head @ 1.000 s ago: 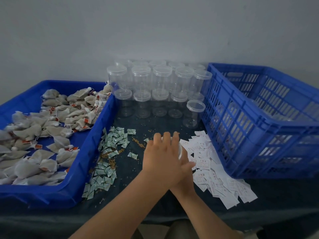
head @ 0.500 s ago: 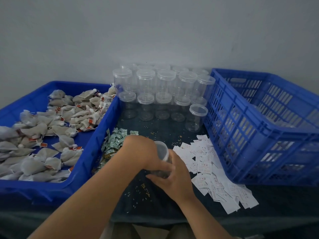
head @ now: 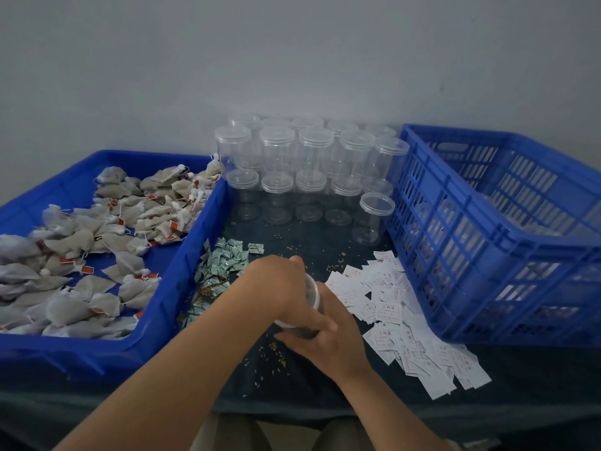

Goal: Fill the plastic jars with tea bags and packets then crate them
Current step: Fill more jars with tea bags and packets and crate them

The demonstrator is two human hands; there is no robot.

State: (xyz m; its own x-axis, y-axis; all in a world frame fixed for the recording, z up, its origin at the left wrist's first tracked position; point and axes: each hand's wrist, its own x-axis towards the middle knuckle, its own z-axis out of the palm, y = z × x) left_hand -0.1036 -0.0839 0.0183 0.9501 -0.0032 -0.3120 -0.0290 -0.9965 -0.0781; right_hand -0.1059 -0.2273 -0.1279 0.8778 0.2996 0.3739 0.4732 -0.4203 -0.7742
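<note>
I am taking this in from the biggest thing down. The slatted crate [head: 471, 255] is sitting on the right of the table [head: 309, 245], where finished jars are going. The shallow tray [head: 182, 288] on the left is holding a heap of tea bags [head: 97, 229]. They are looking soft and light, best pinched by a corner or the tag. The empty jars [head: 312, 177] are standing stacked in rows at the back between the two. They are thin clear plastic, light, smooth and probably slippery, so I am judging the ribbed lid edge or a full wrap round the body to be the safest hold.

White packets [head: 390, 307] are lying fanned out just beside the crate, and green packets [head: 224, 265] are lying beside the tray wall. Both are flat and flimsy, so sliding one off the pile should be easier than picking it straight up.

The clear jar [head: 313, 292] is being held tilted above the table centre. The left hand [head: 283, 288] is curling over its lid end and the right hand [head: 331, 346] is wrapping the body from below. I am reading this as lid work, but I cannot tell whether the lid is seated or what is inside.
</note>
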